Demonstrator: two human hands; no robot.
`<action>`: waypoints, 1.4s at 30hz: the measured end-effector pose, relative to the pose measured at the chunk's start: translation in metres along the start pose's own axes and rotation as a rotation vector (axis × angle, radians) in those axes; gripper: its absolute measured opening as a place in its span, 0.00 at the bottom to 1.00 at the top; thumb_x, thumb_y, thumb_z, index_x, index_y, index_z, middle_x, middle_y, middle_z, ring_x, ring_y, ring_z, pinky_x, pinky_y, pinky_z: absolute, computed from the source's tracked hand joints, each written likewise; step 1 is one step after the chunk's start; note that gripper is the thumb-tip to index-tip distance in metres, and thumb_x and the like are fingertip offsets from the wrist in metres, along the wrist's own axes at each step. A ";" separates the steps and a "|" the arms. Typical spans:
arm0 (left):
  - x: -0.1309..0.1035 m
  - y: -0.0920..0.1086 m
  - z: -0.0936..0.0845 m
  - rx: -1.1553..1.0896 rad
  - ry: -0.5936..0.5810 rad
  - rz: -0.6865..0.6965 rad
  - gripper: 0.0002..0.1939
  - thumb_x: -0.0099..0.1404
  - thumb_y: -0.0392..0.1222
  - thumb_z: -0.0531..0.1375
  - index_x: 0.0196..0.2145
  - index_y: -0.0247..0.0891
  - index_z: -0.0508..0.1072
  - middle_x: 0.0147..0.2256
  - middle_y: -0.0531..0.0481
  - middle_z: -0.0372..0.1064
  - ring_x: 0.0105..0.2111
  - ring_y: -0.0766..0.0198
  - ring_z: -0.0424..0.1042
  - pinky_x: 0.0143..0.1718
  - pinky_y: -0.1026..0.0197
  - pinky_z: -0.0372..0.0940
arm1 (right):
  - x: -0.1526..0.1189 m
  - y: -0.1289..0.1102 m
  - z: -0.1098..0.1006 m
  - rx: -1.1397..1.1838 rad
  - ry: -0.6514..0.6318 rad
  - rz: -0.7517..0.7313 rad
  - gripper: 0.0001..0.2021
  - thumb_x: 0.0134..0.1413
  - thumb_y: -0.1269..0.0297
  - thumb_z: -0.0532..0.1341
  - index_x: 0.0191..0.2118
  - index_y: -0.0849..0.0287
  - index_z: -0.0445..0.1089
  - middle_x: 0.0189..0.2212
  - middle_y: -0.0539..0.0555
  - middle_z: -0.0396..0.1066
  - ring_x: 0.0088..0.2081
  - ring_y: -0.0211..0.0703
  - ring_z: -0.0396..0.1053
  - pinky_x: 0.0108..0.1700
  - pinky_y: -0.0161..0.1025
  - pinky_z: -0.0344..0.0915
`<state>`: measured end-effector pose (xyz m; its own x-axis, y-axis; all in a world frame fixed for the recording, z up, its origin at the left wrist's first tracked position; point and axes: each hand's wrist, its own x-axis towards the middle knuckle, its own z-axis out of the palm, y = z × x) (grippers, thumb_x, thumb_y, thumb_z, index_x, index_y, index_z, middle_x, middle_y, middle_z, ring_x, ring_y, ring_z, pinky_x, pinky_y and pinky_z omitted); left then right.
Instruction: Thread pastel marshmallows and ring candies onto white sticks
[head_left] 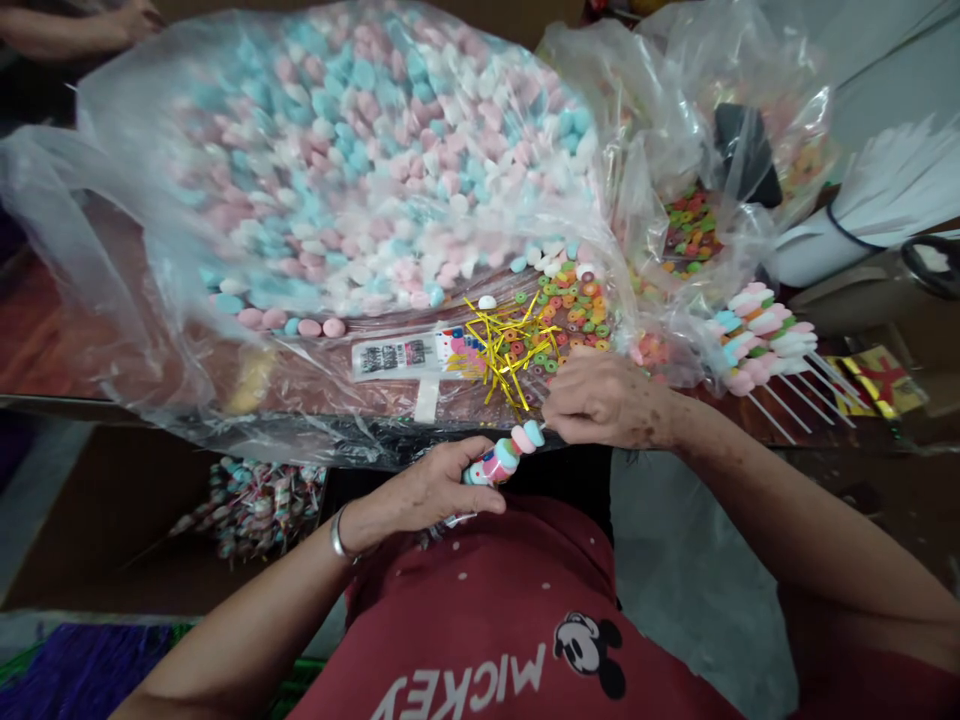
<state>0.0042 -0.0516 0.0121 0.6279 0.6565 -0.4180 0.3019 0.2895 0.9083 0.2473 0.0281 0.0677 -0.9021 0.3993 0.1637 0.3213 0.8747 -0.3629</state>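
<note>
A skewer of pink, blue and white marshmallows (527, 437) tilts up to the right in front of my body. My left hand (439, 485) is closed around its lower part, where a printed plastic sleeve covers the candy. Just past the blue marshmallow at the upper end, my right hand (604, 400) is closed with its fingertips pressed together; what they pinch is hidden. On the table edge beyond lie gold twist ties (504, 345) and flat printed plastic sleeves (401, 354). Small ring-shaped gummies (576, 305) are heaped behind the ties.
A big transparent bag of marshmallows (360, 160) covers the table's back. Finished-looking marshmallow skewers (765, 335) lie at right, near white sticks (900, 180) and a dark phone-like object (746, 150). A cardboard box (82, 520) holds wrapped candies below left. Another person's arm (71, 30) shows top left.
</note>
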 end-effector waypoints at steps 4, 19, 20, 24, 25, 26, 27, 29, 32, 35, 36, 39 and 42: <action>-0.003 -0.001 -0.004 0.096 0.118 0.116 0.17 0.57 0.49 0.66 0.38 0.35 0.69 0.27 0.58 0.60 0.28 0.69 0.56 0.30 0.67 0.55 | -0.001 0.001 -0.004 0.072 -0.064 0.151 0.14 0.58 0.68 0.52 0.22 0.59 0.66 0.19 0.47 0.67 0.24 0.33 0.58 0.34 0.36 0.49; 0.002 0.000 0.005 -0.297 -0.035 -0.015 0.22 0.50 0.48 0.70 0.34 0.36 0.64 0.23 0.59 0.60 0.21 0.72 0.55 0.22 0.68 0.52 | 0.006 -0.011 -0.002 0.119 -0.023 0.204 0.14 0.60 0.67 0.51 0.24 0.60 0.67 0.22 0.48 0.68 0.26 0.34 0.59 0.34 0.35 0.50; 0.003 -0.001 0.005 -0.298 -0.012 -0.011 0.22 0.50 0.49 0.70 0.34 0.36 0.64 0.23 0.59 0.60 0.21 0.73 0.55 0.22 0.68 0.52 | 0.006 -0.012 0.000 0.135 -0.029 0.222 0.14 0.60 0.67 0.52 0.25 0.60 0.67 0.22 0.48 0.68 0.26 0.35 0.59 0.33 0.35 0.50; 0.004 0.000 -0.001 -0.093 0.105 0.068 0.19 0.53 0.48 0.69 0.34 0.35 0.67 0.26 0.58 0.60 0.24 0.72 0.56 0.25 0.68 0.54 | 0.000 -0.014 0.008 0.152 -0.011 0.264 0.14 0.59 0.69 0.52 0.23 0.60 0.67 0.20 0.47 0.67 0.25 0.34 0.58 0.32 0.35 0.48; 0.004 0.001 -0.003 -0.045 0.114 0.082 0.18 0.53 0.47 0.68 0.35 0.34 0.68 0.26 0.58 0.60 0.25 0.72 0.56 0.26 0.68 0.54 | -0.002 -0.013 0.009 0.136 0.014 0.255 0.14 0.59 0.69 0.52 0.22 0.60 0.67 0.20 0.47 0.67 0.25 0.34 0.57 0.33 0.35 0.49; 0.004 0.002 -0.006 -0.021 0.095 0.078 0.18 0.53 0.47 0.68 0.36 0.34 0.68 0.26 0.58 0.60 0.26 0.72 0.56 0.27 0.68 0.54 | -0.003 -0.013 0.010 0.117 0.037 0.245 0.15 0.59 0.69 0.52 0.22 0.60 0.67 0.20 0.47 0.67 0.25 0.34 0.57 0.34 0.35 0.49; 0.004 0.003 -0.008 -0.028 0.046 0.048 0.19 0.53 0.47 0.68 0.37 0.34 0.69 0.26 0.59 0.60 0.26 0.72 0.56 0.26 0.68 0.54 | -0.004 -0.012 0.011 0.098 0.051 0.239 0.14 0.58 0.69 0.53 0.22 0.60 0.67 0.20 0.47 0.67 0.25 0.34 0.58 0.34 0.35 0.49; 0.002 0.006 -0.012 -0.094 -0.090 -0.062 0.21 0.52 0.49 0.68 0.38 0.34 0.68 0.24 0.60 0.61 0.23 0.72 0.57 0.24 0.68 0.53 | -0.005 -0.010 0.010 0.079 0.053 0.237 0.14 0.58 0.69 0.53 0.23 0.60 0.68 0.21 0.48 0.68 0.26 0.35 0.59 0.34 0.36 0.49; 0.000 0.010 -0.014 -0.210 -0.187 -0.163 0.23 0.49 0.49 0.70 0.37 0.35 0.67 0.21 0.60 0.62 0.20 0.73 0.57 0.21 0.68 0.52 | -0.003 -0.008 0.009 0.090 0.039 0.215 0.14 0.59 0.69 0.53 0.24 0.60 0.68 0.21 0.47 0.68 0.25 0.34 0.59 0.34 0.36 0.49; 0.001 0.011 -0.012 -0.306 -0.191 -0.142 0.24 0.46 0.49 0.71 0.35 0.35 0.67 0.21 0.60 0.62 0.20 0.73 0.59 0.22 0.68 0.53 | 0.000 -0.006 0.008 0.079 0.050 0.140 0.15 0.61 0.69 0.52 0.24 0.59 0.68 0.21 0.47 0.67 0.26 0.34 0.59 0.35 0.36 0.50; 0.001 0.010 -0.011 -0.332 -0.194 -0.137 0.24 0.46 0.49 0.71 0.34 0.35 0.66 0.21 0.60 0.62 0.20 0.73 0.59 0.22 0.68 0.54 | 0.001 -0.007 0.008 0.067 0.051 0.120 0.15 0.61 0.69 0.52 0.24 0.59 0.68 0.21 0.47 0.67 0.26 0.34 0.59 0.36 0.36 0.50; 0.005 0.004 -0.009 -0.316 -0.139 -0.084 0.24 0.46 0.50 0.71 0.34 0.35 0.66 0.23 0.59 0.62 0.21 0.73 0.58 0.23 0.67 0.54 | 0.002 -0.009 0.007 0.029 0.054 0.133 0.15 0.61 0.68 0.52 0.24 0.60 0.67 0.21 0.48 0.67 0.26 0.34 0.59 0.36 0.36 0.50; 0.010 -0.003 -0.008 -0.042 0.040 0.084 0.20 0.52 0.50 0.68 0.36 0.34 0.69 0.26 0.58 0.62 0.25 0.71 0.59 0.27 0.67 0.56 | 0.002 -0.016 0.005 0.037 0.041 0.254 0.14 0.57 0.69 0.53 0.22 0.60 0.66 0.19 0.47 0.66 0.24 0.34 0.57 0.32 0.36 0.48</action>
<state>0.0042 -0.0404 0.0049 0.6206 0.7065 -0.3401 0.2186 0.2606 0.9404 0.2386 0.0139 0.0693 -0.7813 0.6161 0.1000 0.5243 0.7347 -0.4306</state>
